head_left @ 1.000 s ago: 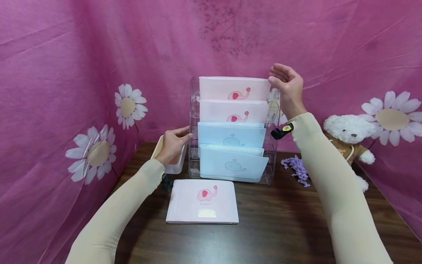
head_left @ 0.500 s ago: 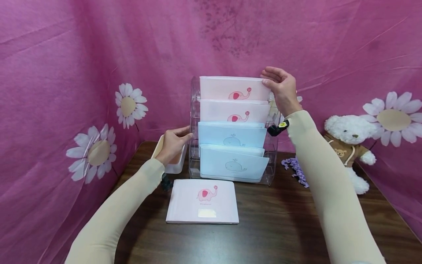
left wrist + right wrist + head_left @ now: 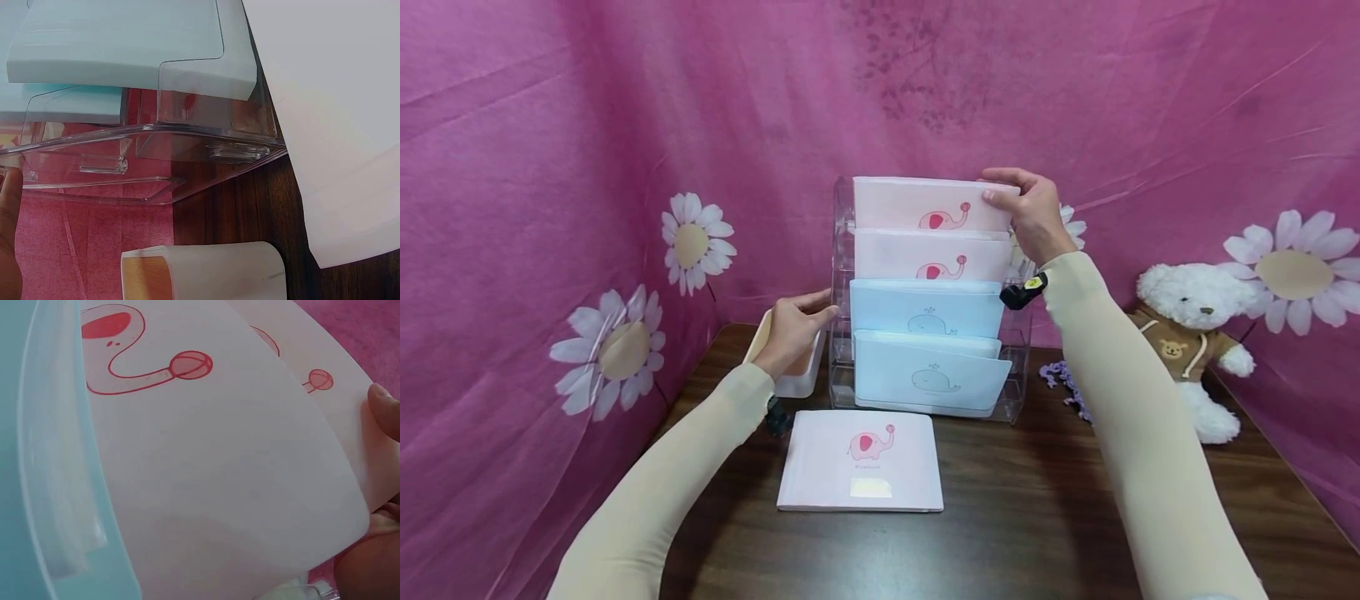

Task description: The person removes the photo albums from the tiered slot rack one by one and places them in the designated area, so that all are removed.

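A clear plastic tiered rack (image 3: 842, 375) stands on the table, holding pink booklets with an elephant print above pale blue whale-print ones. My right hand (image 3: 1030, 212) pinches the top right corner of the uppermost pink booklet (image 3: 895, 200), thumb in front and fingers behind. The right wrist view shows the thumb (image 3: 386, 409) on that booklet's face, behind another pink booklet (image 3: 237, 462). My left hand (image 3: 792, 332) holds the rack's left side edge; only part of a finger (image 3: 9, 209) shows in the left wrist view. Another pink elephant booklet (image 3: 859, 487) lies flat in front.
Behind the left hand sits a small white open container (image 3: 797, 385). On the right are a white teddy bear (image 3: 1198, 296) in a brown hoodie and a purple fuzzy bundle (image 3: 1063, 379), partly hidden by the sleeve. Pink flowered cloth (image 3: 760, 125) hangs behind the wooden table (image 3: 1000, 533).
My right hand has moved left and slightly down from beside the rack's top and now grips the uppermost pink booklet's corner. The left hand stays at the rack's side.
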{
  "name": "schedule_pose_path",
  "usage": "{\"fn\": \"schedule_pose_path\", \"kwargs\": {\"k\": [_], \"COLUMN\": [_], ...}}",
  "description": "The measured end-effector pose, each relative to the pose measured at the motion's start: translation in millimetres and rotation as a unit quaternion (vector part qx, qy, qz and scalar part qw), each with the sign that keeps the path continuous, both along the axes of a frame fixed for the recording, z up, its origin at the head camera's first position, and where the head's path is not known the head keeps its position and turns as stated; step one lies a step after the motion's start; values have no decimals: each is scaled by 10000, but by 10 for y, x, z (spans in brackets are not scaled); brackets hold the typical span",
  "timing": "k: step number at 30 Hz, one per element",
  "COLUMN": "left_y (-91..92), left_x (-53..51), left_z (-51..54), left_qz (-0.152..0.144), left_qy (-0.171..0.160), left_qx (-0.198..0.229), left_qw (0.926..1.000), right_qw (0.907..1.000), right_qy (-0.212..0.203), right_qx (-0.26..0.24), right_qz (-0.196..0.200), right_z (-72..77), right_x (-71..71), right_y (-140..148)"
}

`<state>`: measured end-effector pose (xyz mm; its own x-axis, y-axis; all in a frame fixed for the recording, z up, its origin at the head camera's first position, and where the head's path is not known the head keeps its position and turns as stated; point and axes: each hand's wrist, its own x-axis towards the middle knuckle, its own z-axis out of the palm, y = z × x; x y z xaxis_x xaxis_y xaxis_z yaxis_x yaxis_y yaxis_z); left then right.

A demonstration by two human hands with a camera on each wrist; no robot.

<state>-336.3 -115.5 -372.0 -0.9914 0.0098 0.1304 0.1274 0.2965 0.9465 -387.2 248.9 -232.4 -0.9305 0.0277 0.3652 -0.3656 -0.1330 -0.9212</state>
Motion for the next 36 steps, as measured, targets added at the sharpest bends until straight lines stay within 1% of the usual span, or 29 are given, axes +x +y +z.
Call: {"fn": "schedule_pose_path", "kwargs": {"k": [3,6,12,18,21,28,33,35,36], "left_y": [7,10,4,2,8,-8,-3,-3,-4], "left_x": [6,4,0,-4,-9,23,30,29,29], "left_z": [1,8,7,-7,-4,-27,-29,-30,-31], "left_qz": [1,1,-16,-38,-57,-69,-112,-110,-91], "left_qy": [31,92,140,96,114,55,455,558,548], "left_qx": [9,21,9,-6,9,16,60,76,72], "left_qw": [10000,10000,9999,9999,9999,10000,9989,9984,9984], "right_qw": [9994,9986,9984,9970,9968,9936,9914,9911,9913], "right_qy": [-290,-481,-537,-676,-624,-690,-679,-708,-718], "right_qx": [200,224,152,145,143,416,547,558,541], "right_qz": [-51,-60,-120,-357,-476,-786,-979,-982,-964], "right_z": [-5,0,-1,-1,16,9,20,32,39], "right_x": [4,-2,-24,-20,-24,-21,-32,-36,-37], "right_y": [8,11,5,-16,-29,-60,-73,-75,-76]}}
